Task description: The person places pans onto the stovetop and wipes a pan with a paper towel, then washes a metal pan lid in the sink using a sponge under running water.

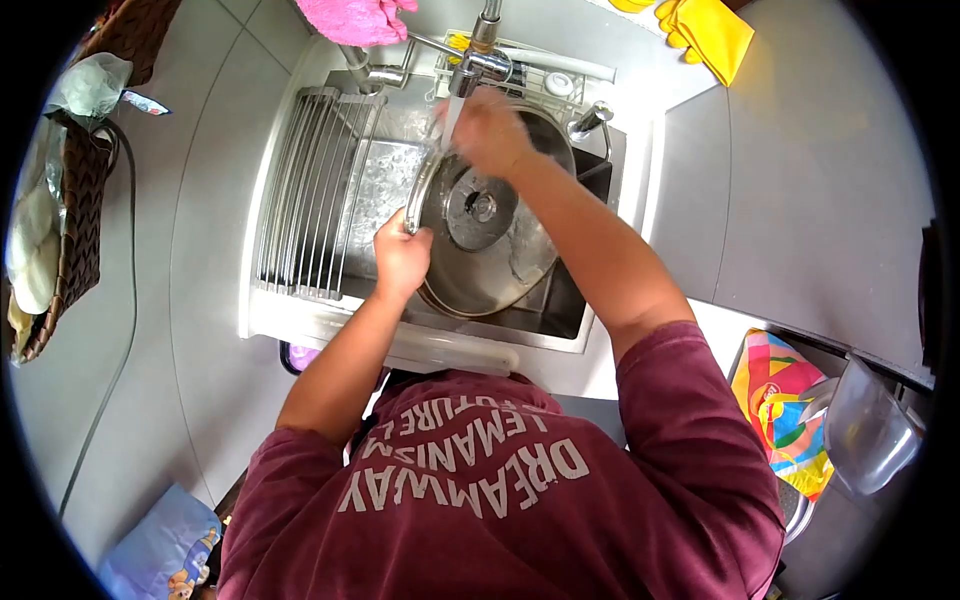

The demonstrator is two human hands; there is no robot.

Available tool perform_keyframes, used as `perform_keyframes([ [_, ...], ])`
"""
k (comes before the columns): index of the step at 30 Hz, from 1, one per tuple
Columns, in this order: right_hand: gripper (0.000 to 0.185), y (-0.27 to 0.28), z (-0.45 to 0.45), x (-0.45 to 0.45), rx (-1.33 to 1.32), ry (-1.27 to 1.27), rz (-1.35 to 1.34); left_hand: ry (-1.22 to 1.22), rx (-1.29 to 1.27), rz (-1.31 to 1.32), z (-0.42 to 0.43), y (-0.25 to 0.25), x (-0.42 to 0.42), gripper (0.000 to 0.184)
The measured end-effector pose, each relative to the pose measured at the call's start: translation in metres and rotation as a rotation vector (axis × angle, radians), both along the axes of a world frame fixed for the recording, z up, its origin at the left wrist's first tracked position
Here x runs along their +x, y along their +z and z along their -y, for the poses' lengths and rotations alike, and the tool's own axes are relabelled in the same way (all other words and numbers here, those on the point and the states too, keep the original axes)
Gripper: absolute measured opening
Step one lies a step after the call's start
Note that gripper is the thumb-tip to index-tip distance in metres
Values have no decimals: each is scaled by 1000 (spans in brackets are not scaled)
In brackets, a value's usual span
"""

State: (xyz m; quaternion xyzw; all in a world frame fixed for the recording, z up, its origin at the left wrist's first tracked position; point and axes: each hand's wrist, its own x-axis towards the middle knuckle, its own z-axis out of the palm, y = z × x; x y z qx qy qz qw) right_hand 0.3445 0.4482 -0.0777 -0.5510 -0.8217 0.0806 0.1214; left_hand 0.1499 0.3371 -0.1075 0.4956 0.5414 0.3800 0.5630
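Note:
My left hand (pixel 404 258) is closed on the near-left edge of a large round metal piece (pixel 505 275), which leans in the sink. I cannot tell whether it is a pan or a lid. A round disc (pixel 480 208) with a small ring shows at its middle. My right hand (pixel 488 132) is smeared by motion at the far edge, beside the water running from the faucet (pixel 470 78). Whether its fingers hold anything cannot be made out.
A roll-up drying rack (pixel 315 195) lies over the sink's left side. Behind the faucet sits a wire caddy (pixel 545 85); a soap dispenser (pixel 592 120) stands right of it. Pink cloth (pixel 358 18) and yellow gloves (pixel 710 35) lie at the back. A wicker basket (pixel 85 215) is at left.

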Motion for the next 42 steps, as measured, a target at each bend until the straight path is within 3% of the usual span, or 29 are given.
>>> perform_keyframes([
  [1, 28, -2, 1, 10, 361, -178, -49, 17, -6, -13, 2, 3, 1, 17],
  [4, 32, 6, 20, -16, -43, -134, -497, -28, 36, -69, 5, 1, 1, 18],
  [5, 41, 16, 29, -27, 398, 308, 77, -44, 69, -81, 4, -3, 2, 18],
  [8, 44, 14, 28, -36, 130, 240, -66, -106, 138, -135, -3, -9, 3, 19],
  [12, 42, 16, 35, -47, 254, 206, -57, -203, 32, -80, -25, 0, -5, 27],
  [13, 42, 20, 40, -56, 246, 387, -54, -255, 6, -53, -25, 10, -5, 27],
  [16, 44, 18, 48, -69, 296, 352, -246, -344, -7, -74, -29, 24, -7, 28],
  [20, 27, 13, 36, -51, 249, 341, -288, -335, 159, -410, -38, -9, -18, 30],
  [21, 19, 16, 32, -30, 238, 372, -57, -378, -6, -396, -35, 21, -17, 32],
  [24, 13, -4, 10, -2, 439, -306, -204, -206, 10, -122, -23, 5, -18, 33],
  [27, 27, 4, 41, -35, 526, 57, -280, -162, 34, -75, -19, -1, -11, 35],
  [30, 38, 7, 45, -38, 312, 406, -361, -152, -49, -42, -10, -4, -17, 36],
  [34, 18, -9, 5, 11, 431, -89, -314, -123, -85, 37, -5, -6, -20, 36],
  [37, 22, 2, 11, -2, 284, 112, -306, -132, -31, 26, -1, -8, -21, 38],
  [40, 29, 15, 10, -2, 117, 98, 17, -196, -21, -29, -2, 3, -22, 37],
  [42, 28, 24, 22, -16, 92, 155, 33, -245, -223, 31, -15, 8, -24, 36],
])
